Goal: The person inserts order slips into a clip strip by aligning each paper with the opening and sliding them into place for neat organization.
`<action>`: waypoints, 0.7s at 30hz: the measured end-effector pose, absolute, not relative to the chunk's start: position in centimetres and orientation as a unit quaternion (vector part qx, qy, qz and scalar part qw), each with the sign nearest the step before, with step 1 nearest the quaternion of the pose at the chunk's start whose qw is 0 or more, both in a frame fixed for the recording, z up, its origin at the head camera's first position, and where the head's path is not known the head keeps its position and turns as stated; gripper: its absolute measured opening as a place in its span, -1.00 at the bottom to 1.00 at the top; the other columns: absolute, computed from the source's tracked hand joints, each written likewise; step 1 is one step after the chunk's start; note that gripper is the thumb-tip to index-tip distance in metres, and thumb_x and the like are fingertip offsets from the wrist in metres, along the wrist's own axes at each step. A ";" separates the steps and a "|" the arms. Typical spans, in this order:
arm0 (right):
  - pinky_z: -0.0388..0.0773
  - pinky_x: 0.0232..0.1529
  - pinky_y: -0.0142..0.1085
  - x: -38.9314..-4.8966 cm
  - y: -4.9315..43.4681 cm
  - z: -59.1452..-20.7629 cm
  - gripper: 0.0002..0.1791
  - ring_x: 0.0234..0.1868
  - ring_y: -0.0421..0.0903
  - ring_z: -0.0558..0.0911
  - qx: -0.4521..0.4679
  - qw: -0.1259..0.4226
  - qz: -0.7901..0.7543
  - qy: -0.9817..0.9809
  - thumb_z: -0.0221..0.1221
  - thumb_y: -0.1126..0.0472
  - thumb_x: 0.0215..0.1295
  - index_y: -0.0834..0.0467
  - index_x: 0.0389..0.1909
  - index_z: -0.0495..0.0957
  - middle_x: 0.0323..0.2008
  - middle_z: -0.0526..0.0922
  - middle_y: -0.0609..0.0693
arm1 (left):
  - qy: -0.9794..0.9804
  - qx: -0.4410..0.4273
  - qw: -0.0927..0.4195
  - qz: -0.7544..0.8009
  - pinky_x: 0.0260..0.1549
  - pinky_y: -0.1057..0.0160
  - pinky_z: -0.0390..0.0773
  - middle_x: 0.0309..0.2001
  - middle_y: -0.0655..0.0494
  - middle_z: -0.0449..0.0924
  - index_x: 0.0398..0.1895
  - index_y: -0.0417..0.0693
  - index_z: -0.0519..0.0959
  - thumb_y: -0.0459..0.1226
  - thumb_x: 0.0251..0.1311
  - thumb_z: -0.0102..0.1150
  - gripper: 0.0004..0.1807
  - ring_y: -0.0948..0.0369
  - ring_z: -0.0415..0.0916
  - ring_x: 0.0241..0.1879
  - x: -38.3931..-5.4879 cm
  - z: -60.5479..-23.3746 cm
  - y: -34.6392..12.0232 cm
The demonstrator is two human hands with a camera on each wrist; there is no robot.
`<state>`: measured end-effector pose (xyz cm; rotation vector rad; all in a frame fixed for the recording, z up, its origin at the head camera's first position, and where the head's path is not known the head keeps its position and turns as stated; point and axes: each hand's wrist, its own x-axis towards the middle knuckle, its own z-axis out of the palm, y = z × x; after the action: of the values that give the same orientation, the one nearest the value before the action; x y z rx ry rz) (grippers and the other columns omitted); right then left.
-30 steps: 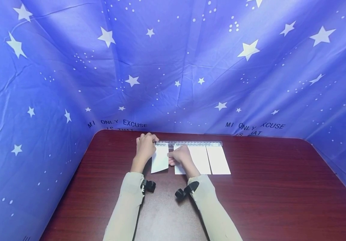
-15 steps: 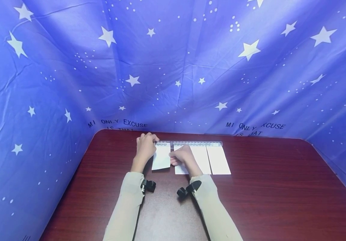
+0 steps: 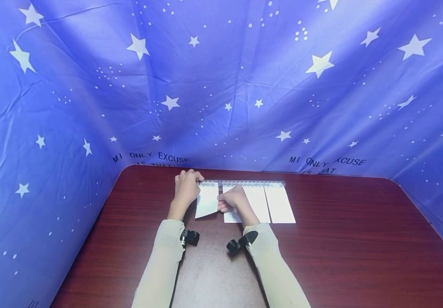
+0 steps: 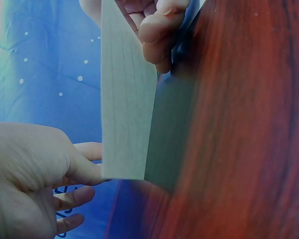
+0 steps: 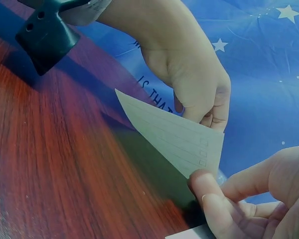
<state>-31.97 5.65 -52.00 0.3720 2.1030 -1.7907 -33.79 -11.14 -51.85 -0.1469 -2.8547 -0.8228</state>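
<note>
A white paper sheet [image 3: 207, 201], faintly lined with small squares along one edge, is raised and tilted at the left of a row of white papers. My left hand [image 3: 185, 188] pinches its left edge, near the end of a clear ruler-like strip [image 3: 252, 184]. In the left wrist view, the thumb of my left hand [image 4: 30, 174] meets the sheet's corner [image 4: 124, 109]. My right hand [image 3: 233, 200] pinches the sheet's right edge; in the right wrist view, thumb and fingers of this right hand [image 5: 254, 199] close on a corner.
More white paper [image 3: 257, 207] lies flat under and beside my right hand, with a separate sheet [image 3: 280, 205] at the row's right end. A dark red wood-grain table [image 3: 360, 239] bears everything. A blue starry cloth [image 3: 221, 85] hangs behind and at the sides.
My right hand has shifted slightly right with the sheet's edge. The sheet's near edge has risen and changed tilt. My left hand stays at the far left end.
</note>
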 end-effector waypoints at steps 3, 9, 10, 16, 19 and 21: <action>0.56 -0.69 -0.44 -32.0 5.7 -52.0 -0.82 -0.81 -0.25 0.56 0.137 0.173 -0.630 0.745 0.22 0.49 0.19 0.59 -0.25 0.60 -0.79 0.57 0.01 | -0.956 -0.050 0.082 -0.276 0.24 -0.08 0.28 -0.05 -0.02 0.68 -0.15 -0.09 0.74 -0.54 0.19 0.13 -0.70 -0.07 0.45 0.04 -33.8 -51.8 -11.1; 0.57 -0.69 -0.43 -32.2 5.9 -52.0 -0.88 -0.81 -0.24 0.57 0.137 0.174 -0.625 0.748 0.22 0.49 0.18 0.54 -0.33 0.61 -0.79 0.58 0.02 | -0.955 -0.050 0.083 -0.279 0.24 -0.09 0.28 -0.05 -0.02 0.68 -0.15 -0.10 0.74 -0.55 0.20 0.13 -0.70 -0.07 0.45 0.03 -33.8 -51.8 -11.1; 0.57 -0.68 -0.42 -32.2 6.0 -51.9 -0.89 -0.81 -0.23 0.57 0.137 0.175 -0.624 0.749 0.22 0.49 0.18 0.52 -0.34 0.61 -0.78 0.58 0.02 | -0.955 -0.049 0.084 -0.280 0.24 -0.09 0.28 -0.05 -0.02 0.68 -0.15 -0.10 0.74 -0.55 0.19 0.13 -0.70 -0.06 0.44 0.02 -33.8 -51.8 -11.1; 0.57 -0.69 -0.41 -32.3 6.4 -51.6 -0.89 -0.81 -0.23 0.57 0.129 0.182 -0.614 0.757 0.28 0.45 0.18 0.47 -0.36 0.59 -0.78 0.58 0.03 | -0.954 -0.049 0.087 -0.282 0.22 -0.08 0.28 -0.06 -0.03 0.69 -0.15 -0.11 0.74 -0.56 0.16 0.16 -0.69 -0.05 0.44 -0.02 -33.7 -51.8 -11.0; 0.56 -0.70 -0.42 -32.3 6.4 -51.6 -0.86 -0.81 -0.23 0.57 0.117 0.187 -0.606 0.764 0.30 0.43 0.19 0.47 -0.35 0.60 -0.79 0.58 0.03 | -0.954 -0.048 0.087 -0.281 0.23 -0.08 0.28 -0.07 -0.04 0.68 -0.15 -0.11 0.74 -0.56 0.15 0.16 -0.69 -0.05 0.44 -0.02 -33.7 -51.8 -11.0; 0.56 -0.70 -0.43 -32.2 6.4 -51.8 -0.86 -0.81 -0.24 0.57 0.110 0.187 -0.602 0.768 0.30 0.43 0.19 0.48 -0.36 0.60 -0.80 0.58 0.02 | -0.954 -0.049 0.089 -0.282 0.24 -0.09 0.28 -0.07 -0.04 0.68 -0.15 -0.12 0.74 -0.57 0.14 0.15 -0.69 -0.06 0.44 -0.02 -33.7 -51.8 -11.0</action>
<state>-32.23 6.37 -51.77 0.3099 2.1626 -1.6961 -33.70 -10.98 -51.78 -0.1455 -2.8390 -0.8402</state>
